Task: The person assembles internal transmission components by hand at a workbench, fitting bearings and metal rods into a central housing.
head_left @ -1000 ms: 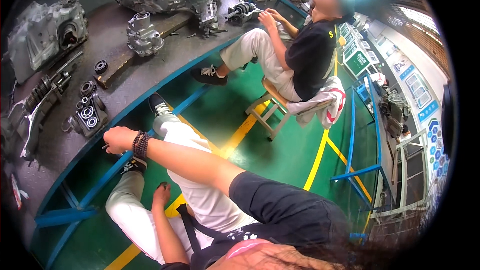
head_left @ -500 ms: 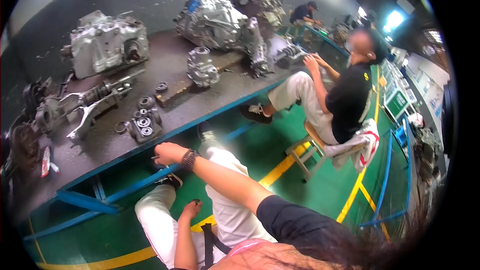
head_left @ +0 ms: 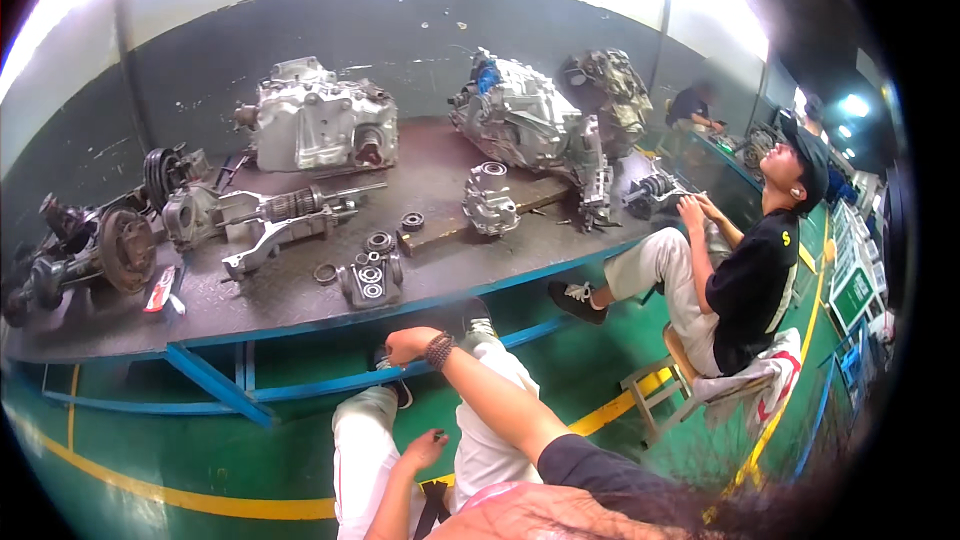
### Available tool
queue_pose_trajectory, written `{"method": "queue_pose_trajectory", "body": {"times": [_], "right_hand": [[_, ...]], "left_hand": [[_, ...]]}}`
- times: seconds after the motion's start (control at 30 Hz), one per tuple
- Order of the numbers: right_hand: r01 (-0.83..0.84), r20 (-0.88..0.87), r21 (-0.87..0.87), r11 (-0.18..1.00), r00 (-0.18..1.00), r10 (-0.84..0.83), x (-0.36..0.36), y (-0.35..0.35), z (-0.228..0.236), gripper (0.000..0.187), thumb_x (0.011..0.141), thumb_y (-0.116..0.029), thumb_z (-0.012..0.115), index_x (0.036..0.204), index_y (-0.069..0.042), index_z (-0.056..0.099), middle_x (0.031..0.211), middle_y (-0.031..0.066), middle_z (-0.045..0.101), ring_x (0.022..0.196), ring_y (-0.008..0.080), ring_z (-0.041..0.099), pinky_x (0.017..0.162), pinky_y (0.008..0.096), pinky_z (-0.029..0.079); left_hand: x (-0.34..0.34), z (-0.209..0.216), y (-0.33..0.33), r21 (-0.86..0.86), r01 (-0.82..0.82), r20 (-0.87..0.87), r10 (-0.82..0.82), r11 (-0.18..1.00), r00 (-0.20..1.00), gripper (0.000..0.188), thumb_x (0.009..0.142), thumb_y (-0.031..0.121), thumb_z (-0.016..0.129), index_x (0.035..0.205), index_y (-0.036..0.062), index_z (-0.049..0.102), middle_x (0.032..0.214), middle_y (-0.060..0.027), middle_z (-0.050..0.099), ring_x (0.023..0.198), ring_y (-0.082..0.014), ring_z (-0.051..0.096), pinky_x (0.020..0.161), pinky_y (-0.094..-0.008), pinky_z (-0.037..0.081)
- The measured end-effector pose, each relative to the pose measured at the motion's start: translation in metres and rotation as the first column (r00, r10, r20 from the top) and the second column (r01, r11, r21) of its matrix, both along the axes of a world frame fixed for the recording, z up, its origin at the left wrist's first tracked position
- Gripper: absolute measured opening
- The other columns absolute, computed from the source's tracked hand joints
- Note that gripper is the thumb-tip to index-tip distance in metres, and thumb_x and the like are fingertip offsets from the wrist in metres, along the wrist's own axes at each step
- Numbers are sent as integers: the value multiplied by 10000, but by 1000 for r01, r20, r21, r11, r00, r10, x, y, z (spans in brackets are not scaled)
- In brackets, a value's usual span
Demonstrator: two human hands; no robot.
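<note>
My right hand [head_left: 412, 345], a dark beaded bracelet at its wrist, hangs just off the table's front edge with its fingers curled. What it holds, if anything, is hidden. Lower, over my lap, my left hand [head_left: 427, 449] is closed around a small dark thing too small to name. Closest to the right hand on the table lies a metal housing piece with bearings [head_left: 371, 280]. Beside it are a loose ring [head_left: 325, 274] and a bearing [head_left: 379, 242]. Farther back stands a small silver gear housing [head_left: 490, 202], near a wooden block [head_left: 425, 232].
A dark table [head_left: 230, 315] with a blue frame carries a large silver gearbox [head_left: 325, 125], another gearbox [head_left: 515, 115], a shaft assembly [head_left: 290, 210] and rusty hub parts [head_left: 127, 250]. A red-and-white tube [head_left: 161, 290] lies left. A co-worker [head_left: 755, 270] sits on a stool at right.
My view has swung up and to the left, so the table and its parts sit farther right in the picture. Both hands stay closed, in much the same poses.
</note>
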State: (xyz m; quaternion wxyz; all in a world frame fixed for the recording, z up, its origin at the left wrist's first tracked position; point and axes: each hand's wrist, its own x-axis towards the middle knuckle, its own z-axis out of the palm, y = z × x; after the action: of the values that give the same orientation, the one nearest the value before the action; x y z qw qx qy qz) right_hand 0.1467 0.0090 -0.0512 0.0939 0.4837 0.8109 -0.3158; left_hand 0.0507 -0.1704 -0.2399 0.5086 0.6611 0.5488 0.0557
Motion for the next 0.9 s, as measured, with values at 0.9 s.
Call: {"method": "queue_pose_trajectory", "body": {"times": [0.9], "right_hand": [[-23, -74, 141, 990, 997, 34, 8, 19, -22, 261, 854, -190, 614, 987, 5, 725, 871, 173, 724, 812, 323, 704, 701, 443, 539]], "left_hand": [[-34, 119, 43, 372, -644, 529, 417, 669, 739, 369, 961, 115, 512, 1315, 12, 492, 1087, -121, 636, 878, -174, 610, 826, -307, 503]]}}
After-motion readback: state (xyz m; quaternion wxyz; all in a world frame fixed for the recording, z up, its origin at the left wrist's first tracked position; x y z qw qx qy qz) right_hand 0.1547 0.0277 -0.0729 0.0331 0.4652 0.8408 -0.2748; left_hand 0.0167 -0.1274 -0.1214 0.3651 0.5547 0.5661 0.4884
